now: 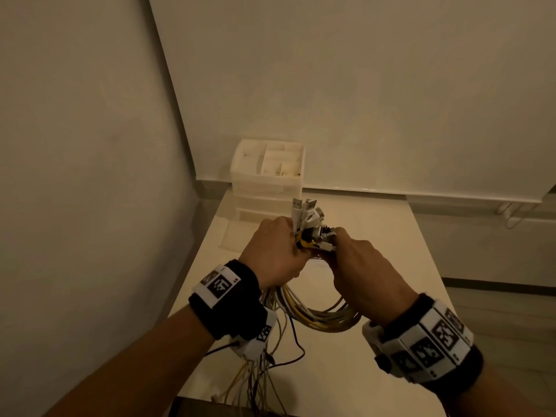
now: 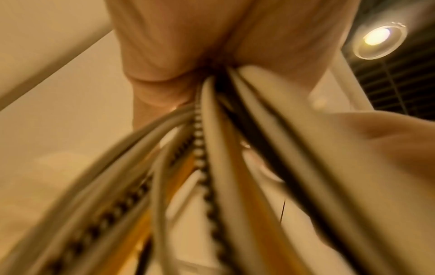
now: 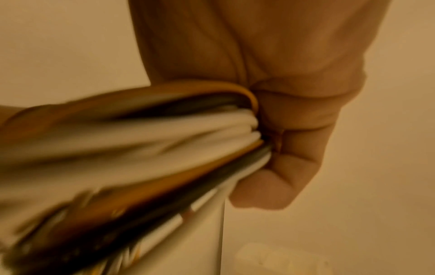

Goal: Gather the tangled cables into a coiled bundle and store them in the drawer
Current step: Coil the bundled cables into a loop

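A bundle of white, yellow and black cables hangs in a loop between both hands above the table. My left hand grips the cables near their plug ends, and white USB plugs stick up out of the fist. My right hand grips the same bundle just beside it, fingers curled round the strands. Loose cable tails trail down under the left wrist past the table's near edge. A white drawer unit stands at the table's far left corner.
The white table stands in a room corner, walls to the left and behind. A flat white piece lies in front of the drawer unit. The unit's top tray holds small compartments. Floor shows to the right.
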